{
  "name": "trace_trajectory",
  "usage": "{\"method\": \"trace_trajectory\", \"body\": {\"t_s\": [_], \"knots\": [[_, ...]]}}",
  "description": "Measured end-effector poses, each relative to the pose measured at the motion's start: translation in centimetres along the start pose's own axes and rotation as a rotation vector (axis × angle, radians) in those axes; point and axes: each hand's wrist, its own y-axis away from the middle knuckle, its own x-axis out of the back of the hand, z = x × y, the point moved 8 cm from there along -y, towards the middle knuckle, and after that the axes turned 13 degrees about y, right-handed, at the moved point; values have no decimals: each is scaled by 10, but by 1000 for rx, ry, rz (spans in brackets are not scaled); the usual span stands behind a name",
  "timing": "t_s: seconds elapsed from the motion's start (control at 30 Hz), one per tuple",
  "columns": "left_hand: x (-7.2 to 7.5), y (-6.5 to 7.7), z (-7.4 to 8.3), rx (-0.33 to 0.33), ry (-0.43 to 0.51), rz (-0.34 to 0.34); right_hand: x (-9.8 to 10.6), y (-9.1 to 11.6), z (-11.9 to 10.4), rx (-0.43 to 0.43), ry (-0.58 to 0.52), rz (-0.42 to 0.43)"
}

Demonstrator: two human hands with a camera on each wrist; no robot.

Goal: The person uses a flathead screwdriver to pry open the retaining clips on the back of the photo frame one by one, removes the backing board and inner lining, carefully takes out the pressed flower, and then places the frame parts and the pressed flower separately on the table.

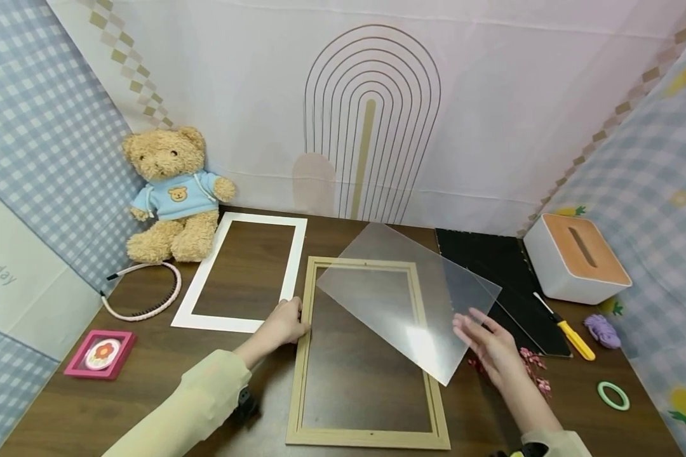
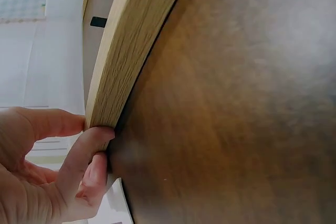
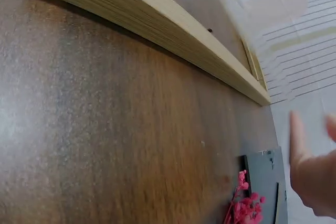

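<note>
A light wooden picture frame [image 1: 371, 438] lies on the table, and my left hand [image 1: 284, 322] pinches its left side. In the left wrist view, thumb and fingertips [image 2: 100, 135] meet around the frame's edge. A clear plastic sheet [image 1: 389, 285] slants across the frame's upper part, turned at an angle to it, with a bright reflection near its lower corner. My right hand [image 1: 491, 349] holds this sheet by its right edge. In the right wrist view, thumb and finger stand apart at the border, and the sheet hardly shows.
A white mat border [image 1: 217, 322] lies left of the frame, near a teddy bear [image 1: 171, 190], headband [image 1: 177, 289] and pink box [image 1: 127, 355]. Rightward are a black board [image 1: 549, 336], red flowers [image 1: 543, 386], screwdriver [image 1: 577, 339], tissue box [image 1: 560, 273], purple yarn [image 1: 603, 331] and green ring [image 1: 623, 400].
</note>
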Motion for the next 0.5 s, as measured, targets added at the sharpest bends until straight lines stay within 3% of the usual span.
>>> {"method": "trace_trajectory", "body": {"t_s": [0.07,0.17,0.33,0.5], "knots": [[0,4,0,-10,21,1,-2,1,3,-37,115,-23],[1,9,1,-21,52,0,-2,2,3,-19,249,-50],[7,3,0,-43,15,-28,8,0,-10,56,144,-72],[17,-29,2,-58,-3,-6,21,-7,-22,35,-8,-65]]}}
